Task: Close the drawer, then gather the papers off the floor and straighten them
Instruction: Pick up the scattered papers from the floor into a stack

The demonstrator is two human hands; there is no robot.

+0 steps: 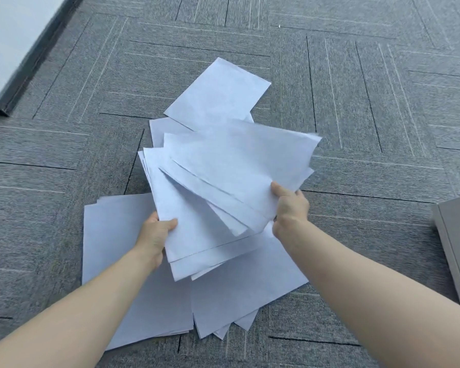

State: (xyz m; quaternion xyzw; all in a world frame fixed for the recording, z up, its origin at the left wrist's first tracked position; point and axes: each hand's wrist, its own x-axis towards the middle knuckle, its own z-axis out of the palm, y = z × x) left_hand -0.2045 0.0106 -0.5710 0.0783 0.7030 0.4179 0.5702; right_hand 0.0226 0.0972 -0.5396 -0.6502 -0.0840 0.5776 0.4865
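Above the grey carpet floor, both hands hold a fanned bundle of white paper sheets lifted clear of the rest. Left hand grips the bundle's lower left edge, thumb on top and fingers hidden beneath. Right hand pinches the lower right corner, thumb over the upper sheet. Sheets in the bundle are splayed at different angles, edges unaligned.

More loose sheets lie on the floor below the bundle, overlapping in a rough pile near the person. One single sheet lies farther off, partly overlapped by others at its near end.

Handling, judged: paper is light, thin and limp; single sheets droop and slide against each other easily. A fanned bundle held at one end is likely to shed sheets if tilted. Best hold appears to be both long edges, palms opposed, so the stack can be tapped on its short edge to square it. Floor sheets lie flat on carpet pile; lifting an edge or corner first should be easier than pinching from above. Creasing is the main risk.

Surface: carpet tiles, grey, ribbed, with thin line pattern and dark seams. A pale wall with a dark skirting runs at upper left. A grey cabinet edge shows at right; the drawer cannot be identified from this view.
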